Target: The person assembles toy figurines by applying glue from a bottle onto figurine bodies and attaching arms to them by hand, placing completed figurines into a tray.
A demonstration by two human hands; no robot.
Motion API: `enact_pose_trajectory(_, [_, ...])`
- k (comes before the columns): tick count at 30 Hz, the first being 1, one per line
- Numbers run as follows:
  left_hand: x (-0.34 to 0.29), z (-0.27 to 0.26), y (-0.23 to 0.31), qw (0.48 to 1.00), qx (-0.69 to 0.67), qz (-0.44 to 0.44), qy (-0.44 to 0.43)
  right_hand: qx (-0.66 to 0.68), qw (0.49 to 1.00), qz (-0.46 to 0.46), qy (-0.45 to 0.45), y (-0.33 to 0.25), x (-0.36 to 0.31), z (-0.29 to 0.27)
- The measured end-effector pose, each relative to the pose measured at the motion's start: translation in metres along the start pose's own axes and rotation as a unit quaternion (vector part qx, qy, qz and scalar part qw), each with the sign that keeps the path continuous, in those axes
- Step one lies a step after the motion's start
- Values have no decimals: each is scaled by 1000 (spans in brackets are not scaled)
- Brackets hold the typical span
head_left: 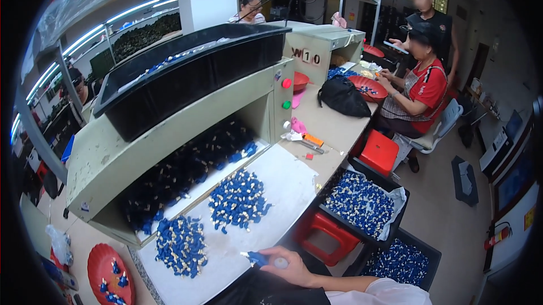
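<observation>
My right hand (294, 271) is at the front edge of the white-covered worktop (229, 254), its forearm coming in from the lower right. Its fingers are closed on a small blue piece with a cream tip (257, 258). A small pale round spot shows at the fingers; I cannot make out what it is. Just beyond the hand lie two heaps of similar blue-and-cream pieces, a left heap (181, 246) and a right heap (237, 200). My left hand is not in view.
Behind the heaps stands a pale machine housing (169, 163) with many pieces inside and a black tray (198, 73) on top. A red plate (99, 265) is at lower left. Filled black bins (390, 241) and a red stool (328, 237) stand right. A co-worker (421, 98) sits beyond.
</observation>
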State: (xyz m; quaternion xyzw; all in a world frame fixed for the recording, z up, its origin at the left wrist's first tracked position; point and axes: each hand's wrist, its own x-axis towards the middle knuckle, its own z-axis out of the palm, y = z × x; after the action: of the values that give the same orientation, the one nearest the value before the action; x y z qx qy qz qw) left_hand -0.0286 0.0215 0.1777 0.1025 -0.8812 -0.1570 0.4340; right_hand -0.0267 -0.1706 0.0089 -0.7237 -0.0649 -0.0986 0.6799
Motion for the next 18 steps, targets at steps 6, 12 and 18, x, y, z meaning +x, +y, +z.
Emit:
enact_pose_trajectory(6, [-9,-11,-8,1000,-8,11,-4,17,999,27,-18,-1,10,-1])
enact_pose_trajectory(12, [-26,-19,-14,1000,-16,12,18,3,998,52,-41,5,19,1])
enact_pose_trajectory(18, [-35,-16,-15,999,-19,-1,50,22,997,45,-54,5,21,5])
